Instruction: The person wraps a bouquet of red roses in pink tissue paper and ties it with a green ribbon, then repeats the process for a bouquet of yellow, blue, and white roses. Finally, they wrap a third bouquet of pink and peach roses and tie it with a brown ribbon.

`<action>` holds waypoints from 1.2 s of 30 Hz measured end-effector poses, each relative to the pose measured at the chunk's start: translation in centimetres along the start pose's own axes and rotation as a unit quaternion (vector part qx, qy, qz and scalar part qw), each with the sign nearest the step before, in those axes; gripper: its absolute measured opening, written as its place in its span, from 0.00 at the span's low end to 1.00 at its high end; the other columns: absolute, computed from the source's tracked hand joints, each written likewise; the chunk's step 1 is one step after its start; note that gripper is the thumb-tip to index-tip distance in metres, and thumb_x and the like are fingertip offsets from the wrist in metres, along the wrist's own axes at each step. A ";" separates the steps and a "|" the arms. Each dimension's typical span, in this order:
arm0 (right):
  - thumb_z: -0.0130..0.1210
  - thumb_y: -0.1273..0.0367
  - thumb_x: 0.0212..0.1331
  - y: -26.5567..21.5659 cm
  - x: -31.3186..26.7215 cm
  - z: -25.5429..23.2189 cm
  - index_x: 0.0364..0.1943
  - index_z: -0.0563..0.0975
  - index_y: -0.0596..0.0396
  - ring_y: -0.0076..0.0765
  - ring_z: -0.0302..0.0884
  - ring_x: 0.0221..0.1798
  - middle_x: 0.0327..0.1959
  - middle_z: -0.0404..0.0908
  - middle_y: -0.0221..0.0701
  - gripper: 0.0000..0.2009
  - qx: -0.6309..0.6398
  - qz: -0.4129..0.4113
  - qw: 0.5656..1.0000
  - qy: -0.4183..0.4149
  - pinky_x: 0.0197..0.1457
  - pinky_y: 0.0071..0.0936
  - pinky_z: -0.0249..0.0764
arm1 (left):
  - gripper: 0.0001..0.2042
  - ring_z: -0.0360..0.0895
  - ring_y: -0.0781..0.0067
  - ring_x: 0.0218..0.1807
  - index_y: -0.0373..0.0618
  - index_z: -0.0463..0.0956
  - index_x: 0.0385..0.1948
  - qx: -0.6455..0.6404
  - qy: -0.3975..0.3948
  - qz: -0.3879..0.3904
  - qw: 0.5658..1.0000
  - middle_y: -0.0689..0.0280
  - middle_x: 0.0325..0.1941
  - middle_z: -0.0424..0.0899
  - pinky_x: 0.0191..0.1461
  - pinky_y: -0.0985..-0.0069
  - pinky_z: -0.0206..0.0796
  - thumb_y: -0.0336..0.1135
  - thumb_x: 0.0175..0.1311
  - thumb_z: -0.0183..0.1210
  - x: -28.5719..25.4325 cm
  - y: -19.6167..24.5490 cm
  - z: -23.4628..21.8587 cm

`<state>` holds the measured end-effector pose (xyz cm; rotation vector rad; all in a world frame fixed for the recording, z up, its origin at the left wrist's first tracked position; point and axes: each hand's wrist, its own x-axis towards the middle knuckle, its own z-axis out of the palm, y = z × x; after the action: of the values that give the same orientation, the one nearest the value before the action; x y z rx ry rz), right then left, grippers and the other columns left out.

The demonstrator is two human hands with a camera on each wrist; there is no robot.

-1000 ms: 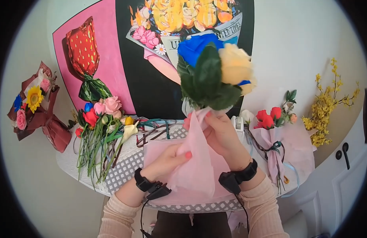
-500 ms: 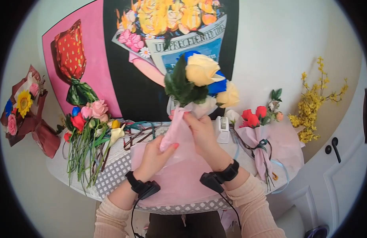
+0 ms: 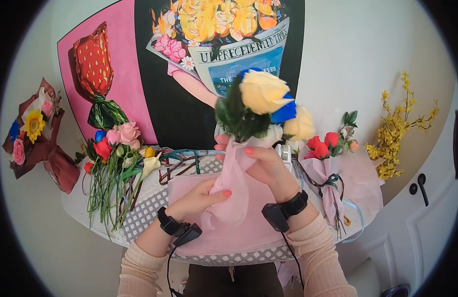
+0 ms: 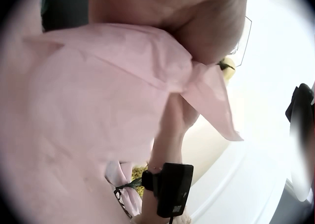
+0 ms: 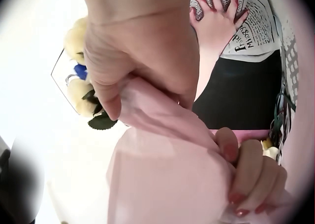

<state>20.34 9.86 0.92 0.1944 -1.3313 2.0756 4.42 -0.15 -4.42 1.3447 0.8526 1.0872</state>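
Observation:
A small bouquet (image 3: 262, 110) of cream and blue roses with dark green leaves stands upright over the table. My right hand (image 3: 258, 161) grips its stems just under the blooms, with pink tissue paper (image 3: 234, 190) gathered round them. My left hand (image 3: 202, 198) pinches the lower part of that pink paper, a little below and left of the right hand. In the right wrist view the right hand (image 5: 140, 61) clasps the pink wrap (image 5: 162, 174), and the left hand's fingers (image 5: 246, 179) hold the paper underneath. The left wrist view is mostly filled by pink paper (image 4: 93, 125).
Loose artificial flowers (image 3: 115, 163) lie at the table's left. A finished pink-wrapped bouquet (image 3: 338, 163) lies at the right, with yellow blossom sprigs (image 3: 402, 128) beyond. A tape dispenser (image 3: 287, 154) sits behind my right hand. Ribbons (image 3: 184, 161) trail across the grey-patterned tablecloth (image 3: 145, 213). A dark red bouquet (image 3: 36, 138) hangs left.
The bouquet has turned in my right hand, so a cream rose now faces front and the blue one sits behind. Both hands kept their hold on the pink paper.

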 end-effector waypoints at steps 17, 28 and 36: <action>0.51 0.69 0.57 1.2 0.7 0.6 0.35 0.70 0.56 0.28 0.71 0.36 0.31 0.73 0.29 0.07 0.021 -0.113 0.966 0.232 0.44 0.28 0.69 | 0.10 0.76 0.58 0.30 0.39 0.69 0.33 0.476 0.222 0.025 0.851 0.53 0.29 0.77 0.31 0.69 0.66 0.35 0.56 0.56 1.0 0.3 1.6; 0.57 0.69 0.50 -0.7 -0.2 0.9 0.45 0.69 0.59 0.34 0.72 0.45 0.39 0.73 0.33 0.18 0.016 -0.065 0.995 0.075 0.48 0.30 0.68 | 0.12 0.67 0.82 0.26 0.41 0.67 0.43 0.036 0.025 -0.042 0.998 0.73 0.27 0.72 0.29 0.80 0.62 0.35 0.61 0.52 -0.2 1.2 0.5; 0.58 0.62 0.50 -0.4 -0.4 0.5 0.42 0.67 0.59 0.30 0.68 0.37 0.32 0.69 0.29 0.20 -0.006 -0.002 1.000 -0.019 0.52 0.37 0.65 | 0.13 0.69 0.86 0.33 0.40 0.68 0.46 -0.041 -0.131 -0.035 0.990 0.72 0.33 0.74 0.38 0.84 0.63 0.32 0.60 0.52 0.4 -1.5 -0.2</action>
<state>20.85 9.39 1.26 0.2315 -1.3654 2.0700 4.53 0.39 -5.88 1.3441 0.6493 0.8589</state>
